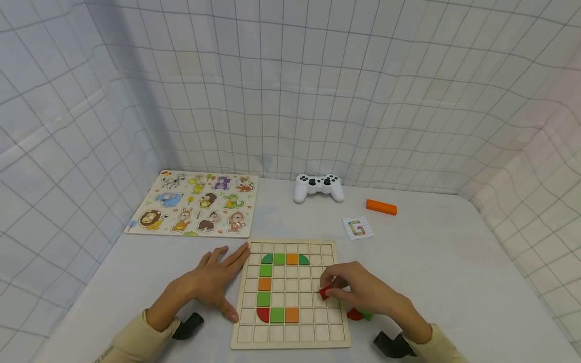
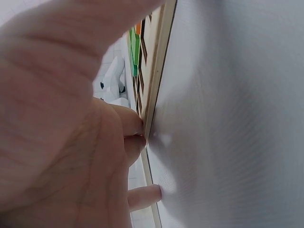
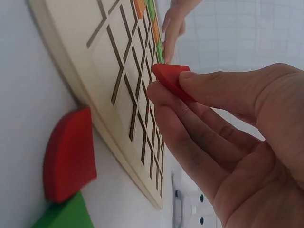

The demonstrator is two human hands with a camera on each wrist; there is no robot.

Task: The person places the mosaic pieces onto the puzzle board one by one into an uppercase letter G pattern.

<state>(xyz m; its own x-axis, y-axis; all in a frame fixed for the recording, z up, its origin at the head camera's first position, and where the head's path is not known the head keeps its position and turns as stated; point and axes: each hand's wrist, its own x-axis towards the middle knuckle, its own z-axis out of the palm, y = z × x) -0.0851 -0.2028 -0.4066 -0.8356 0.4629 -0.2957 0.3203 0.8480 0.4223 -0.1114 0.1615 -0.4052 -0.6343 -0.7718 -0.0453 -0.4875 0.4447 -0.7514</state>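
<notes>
A wooden grid board [image 1: 290, 341] lies on the table, with green, orange and red pieces set in its squares in an open-sided outline. My left hand [image 1: 211, 282] rests along the board's left edge, fingers and thumb spread and touching the rim. Between thumb and fingers, my right hand [image 1: 363, 287] pinches a red block [image 3: 172, 78] with a slanted or curved side, over the right part of the grid. By the board's right edge lie a red quarter-circle block [image 3: 71, 154] and a green block [image 3: 66, 213], partly hidden under the right hand in the head view.
An animal puzzle board [image 1: 190, 204] lies at the back left. Behind the grid board are a white game controller [image 1: 318, 187], an orange bar [image 1: 381, 207] and a small card with a G-shaped pattern [image 1: 358, 228]. White checked curtains [image 1: 290, 91] enclose the table.
</notes>
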